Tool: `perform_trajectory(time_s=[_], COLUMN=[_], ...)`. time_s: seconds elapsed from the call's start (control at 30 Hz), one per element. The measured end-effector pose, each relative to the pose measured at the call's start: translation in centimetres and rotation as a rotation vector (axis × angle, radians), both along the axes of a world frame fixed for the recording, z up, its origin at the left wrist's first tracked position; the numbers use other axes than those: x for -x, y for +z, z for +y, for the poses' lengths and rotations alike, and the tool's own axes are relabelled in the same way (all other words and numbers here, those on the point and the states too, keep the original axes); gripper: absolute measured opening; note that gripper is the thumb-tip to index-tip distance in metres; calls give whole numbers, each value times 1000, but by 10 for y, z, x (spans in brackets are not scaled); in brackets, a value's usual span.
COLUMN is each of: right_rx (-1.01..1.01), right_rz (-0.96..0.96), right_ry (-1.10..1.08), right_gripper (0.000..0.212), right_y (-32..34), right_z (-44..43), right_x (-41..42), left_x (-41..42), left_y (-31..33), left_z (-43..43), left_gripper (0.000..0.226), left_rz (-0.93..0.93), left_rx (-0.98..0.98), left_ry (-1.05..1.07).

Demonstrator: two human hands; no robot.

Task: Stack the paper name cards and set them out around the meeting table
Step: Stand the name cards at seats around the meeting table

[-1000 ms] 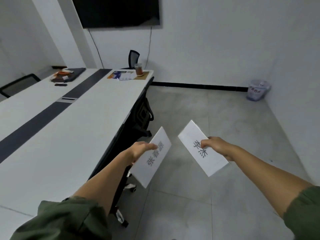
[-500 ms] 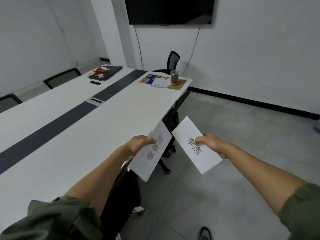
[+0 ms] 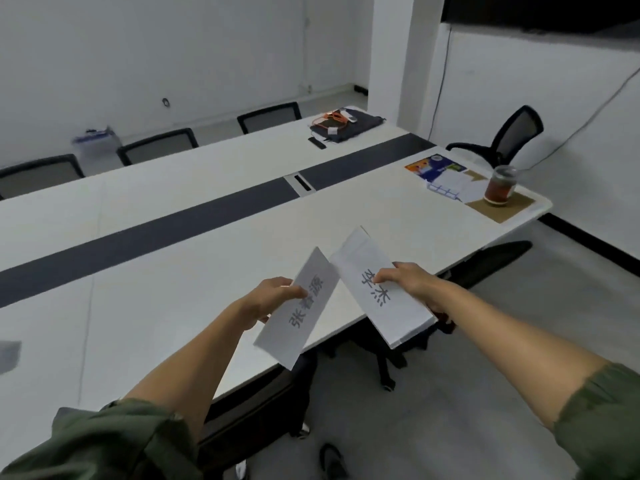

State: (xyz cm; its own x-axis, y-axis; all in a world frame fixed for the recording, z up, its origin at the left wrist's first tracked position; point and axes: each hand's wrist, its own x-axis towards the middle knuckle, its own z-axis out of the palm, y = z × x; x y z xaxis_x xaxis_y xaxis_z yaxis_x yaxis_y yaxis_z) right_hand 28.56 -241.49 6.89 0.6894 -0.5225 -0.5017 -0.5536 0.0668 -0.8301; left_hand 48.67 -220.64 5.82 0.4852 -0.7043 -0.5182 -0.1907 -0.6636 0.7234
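Two white paper name cards with printed characters are held above the near edge of the long white meeting table (image 3: 166,306). My left hand (image 3: 268,301) pinches the left name card (image 3: 301,311) at its upper left side. The right name card (image 3: 379,292) is pinched along its right edge by my right hand (image 3: 414,284), thumb on the printed face. The cards' upper corners nearly touch; whether they overlap I cannot tell.
A dark strip (image 3: 173,230) runs down the table's middle. At the far right end stand a jar of dark liquid (image 3: 500,185) on a brown mat, papers (image 3: 446,178), and a dark bag (image 3: 346,128). Black chairs (image 3: 157,147) line the far side; another chair (image 3: 408,341) is tucked under the near edge.
My view has swung left toward the table. Both hands with their cards have moved from over the floor to over the table's near edge, and the cards have come closer together.
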Motion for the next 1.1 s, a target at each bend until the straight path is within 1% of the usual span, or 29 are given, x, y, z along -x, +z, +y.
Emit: perform_trajectory(time_s=[0.1, 0.27, 0.37, 0.47, 0.5, 0.53, 0.63, 0.73, 0.87, 1.0, 1.1], right_rx=[13, 59, 70, 55, 50, 48, 53, 81, 167, 230, 271], right_rz=[26, 77, 100, 184, 226, 262, 350, 407, 446, 476, 496], right_ry=[84, 182, 175, 175, 188, 200, 246, 299, 378, 476, 553], right_gripper=[13, 20, 41, 81, 92, 96, 87, 84, 83, 74, 65], right_y=[-15, -26, -35, -53, -63, -70, -87, -107, -132, -156, -172], right_z=[-19, -63, -100, -128, -136, -142, -159, -178, -211, -246, -264], right_x=[-53, -128, -174, -200, -210, -218, -244, -271, -308, -346, -363], left_x=[-44, -115, -152, -174, -182, -188, -205, -218, -235, -259, -267], left_y=[-15, -40, -50, -60, -65, -70, -84, -102, -119, -137, -150], left_z=[-6, -30, -47, -55, -58, -59, -66, -76, -99, -135, -154], left_gripper=[45, 58, 66, 69, 72, 77, 92, 106, 97, 96, 84], left_rz=[6, 29, 29, 44, 51, 57, 72, 93, 65, 39, 25], left_rx=[-28, -73, -75, -114, -125, -134, -148, -192, -270, -313, -315], left_ry=[82, 149, 206, 238, 247, 263, 324, 371, 373, 388, 402])
